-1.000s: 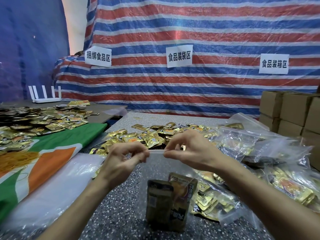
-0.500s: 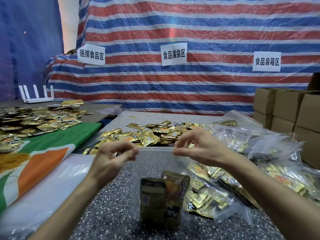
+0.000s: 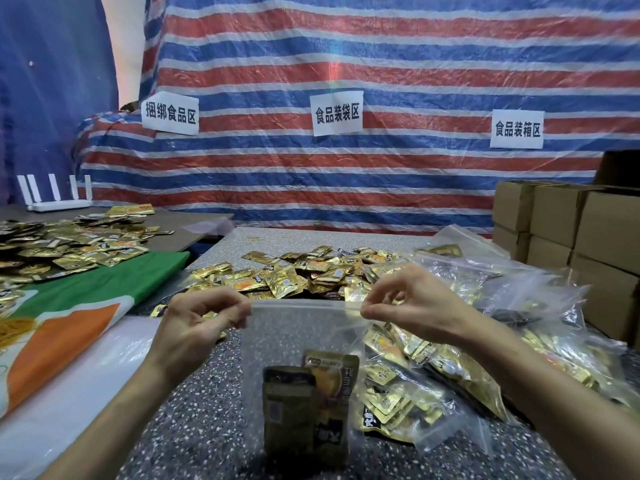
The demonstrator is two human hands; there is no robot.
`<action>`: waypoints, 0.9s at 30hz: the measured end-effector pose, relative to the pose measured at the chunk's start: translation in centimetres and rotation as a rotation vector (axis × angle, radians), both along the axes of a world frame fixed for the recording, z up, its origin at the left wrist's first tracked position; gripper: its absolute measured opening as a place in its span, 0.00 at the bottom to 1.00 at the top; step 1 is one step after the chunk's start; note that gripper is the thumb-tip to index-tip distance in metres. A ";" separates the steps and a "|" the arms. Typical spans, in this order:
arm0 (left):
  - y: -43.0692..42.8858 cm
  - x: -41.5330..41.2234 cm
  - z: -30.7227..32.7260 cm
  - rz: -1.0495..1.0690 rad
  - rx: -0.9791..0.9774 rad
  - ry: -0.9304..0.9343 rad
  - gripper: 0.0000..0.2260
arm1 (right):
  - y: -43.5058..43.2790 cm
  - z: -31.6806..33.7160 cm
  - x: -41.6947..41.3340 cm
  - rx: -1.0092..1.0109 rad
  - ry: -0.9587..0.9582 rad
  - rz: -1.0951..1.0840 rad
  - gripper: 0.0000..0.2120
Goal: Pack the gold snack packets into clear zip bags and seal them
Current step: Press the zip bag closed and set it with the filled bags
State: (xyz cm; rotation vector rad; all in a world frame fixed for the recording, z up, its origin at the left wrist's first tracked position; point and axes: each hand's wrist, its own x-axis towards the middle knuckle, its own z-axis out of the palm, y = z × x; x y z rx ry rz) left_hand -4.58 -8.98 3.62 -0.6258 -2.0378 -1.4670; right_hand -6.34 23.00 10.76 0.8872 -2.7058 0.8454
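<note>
Inspection found a clear zip bag [image 3: 304, 336] held upright over the speckled table [image 3: 194, 431], stretched taut by its two top corners. The left hand [image 3: 194, 323] pinched the left end of the zip strip between thumb and curled fingers; the right hand [image 3: 408, 303] pinched the right end in like manner. Whether the strip was pressed closed along its length could not be determined. Two gold snack packets [image 3: 306, 410] stood in the bottom of the bag, one overlapping the other. A loose pile of packets [image 3: 294, 275] lay on the table behind the bag. To the right lay heaped filled bags [image 3: 440, 372], with cardboard boxes [image 3: 588, 237] stacked beyond them. A striped tarpaulin [image 3: 346, 64] formed the backdrop.
</note>
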 end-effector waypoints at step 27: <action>3.6 4.5 2.5 0.068 -0.310 0.202 0.04 | -9.3 0.0 3.6 0.151 0.275 0.131 0.11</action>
